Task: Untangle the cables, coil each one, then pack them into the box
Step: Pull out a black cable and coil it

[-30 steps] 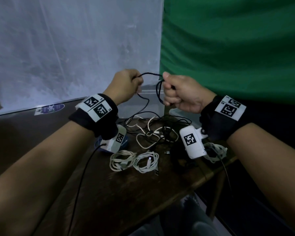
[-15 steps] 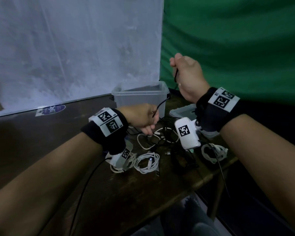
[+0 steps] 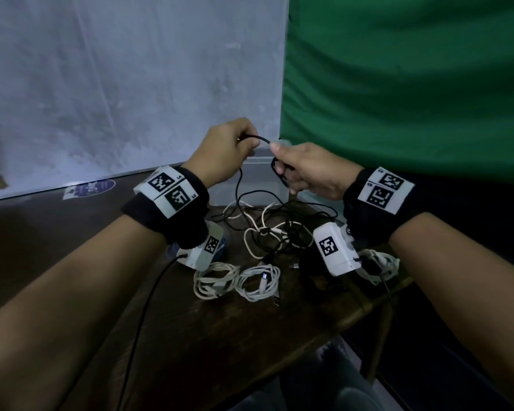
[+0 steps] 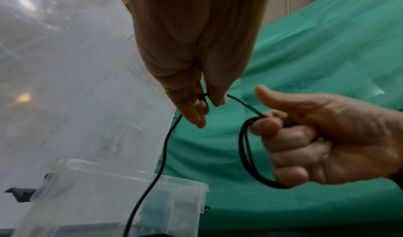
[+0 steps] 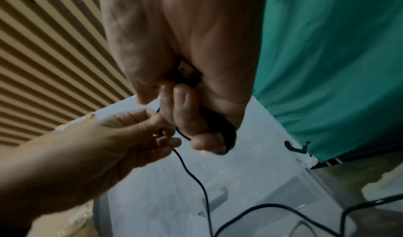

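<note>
Both hands are raised above the table, close together, in front of the clear plastic box [image 3: 258,185]. My left hand [image 3: 229,149] pinches a thin black cable [image 3: 257,138] between thumb and fingers. My right hand [image 3: 306,170] grips a small coil of the same black cable [image 4: 246,151], with its plug tucked in the palm [image 5: 185,72]. The loose length of the cable [image 3: 238,188] hangs from my left hand down into a tangle of black and white cables [image 3: 273,232] on the wooden table [image 3: 250,336].
Two coiled white cables [image 3: 214,281] [image 3: 260,281] lie side by side near the table's front. Another white coil [image 3: 377,262] lies by the right edge. A box lid [image 3: 318,203] sits right of the box. Behind stand a pale wall and a green cloth.
The hands had parted, the left low by the tangle and the right lifted high. Now they have come together again at chest height, with a further loop in the right hand's coil.
</note>
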### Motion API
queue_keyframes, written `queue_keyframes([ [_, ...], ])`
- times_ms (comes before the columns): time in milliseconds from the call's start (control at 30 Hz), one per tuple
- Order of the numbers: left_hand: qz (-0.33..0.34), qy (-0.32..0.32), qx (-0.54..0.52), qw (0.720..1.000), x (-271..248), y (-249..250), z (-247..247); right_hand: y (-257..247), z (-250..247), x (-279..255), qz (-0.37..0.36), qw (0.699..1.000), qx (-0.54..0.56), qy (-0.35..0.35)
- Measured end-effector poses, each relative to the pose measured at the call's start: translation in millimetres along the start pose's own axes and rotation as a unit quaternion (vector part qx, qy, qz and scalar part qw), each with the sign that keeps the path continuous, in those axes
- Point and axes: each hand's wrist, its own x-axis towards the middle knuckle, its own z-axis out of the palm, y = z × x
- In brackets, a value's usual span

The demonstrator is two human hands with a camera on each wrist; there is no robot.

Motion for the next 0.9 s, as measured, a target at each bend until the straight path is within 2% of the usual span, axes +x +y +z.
queue_keyframes([
  [100,-0.041,0.0,-0.015,0.999,-1,-7,1,-8,-2,-5,-0.021,0.997,0.068,-0.024],
  [200,-0.084,-0.066,-0.031,0.994,-7,-11,7,-19,-10,-5,-0.033,0.979,0.2,-0.008],
  [333,-0.108,-0.148,-0.004,0.983,-16,-10,23,-36,-15,-5,-0.053,0.944,0.324,0.044],
  [467,-0.124,-0.26,0.026,0.957,-23,-12,37,-43,-17,2,-0.088,0.885,0.45,0.085],
  [567,-0.131,-0.295,0.017,0.946,-27,-13,41,-44,-19,8,-0.11,0.865,0.472,0.13],
  [633,-0.128,-0.317,0.006,0.94,-30,-11,41,-41,-17,11,-0.121,0.884,0.41,0.19],
  [667,-0.129,-0.329,0.001,0.935,-32,-10,39,-38,-15,12,-0.117,0.904,0.339,0.231],
  [733,-0.142,-0.345,-0.016,0.928,-33,-8,35,-28,-14,14,-0.098,0.944,0.119,0.291],
  [800,-0.144,-0.34,-0.034,0.929,-33,-7,29,-17,-15,13,-0.087,0.956,-0.099,0.26],
  [900,-0.113,-0.283,-0.052,0.951,-27,-4,21,-3,-14,13,-0.05,0.937,-0.299,0.174],
])
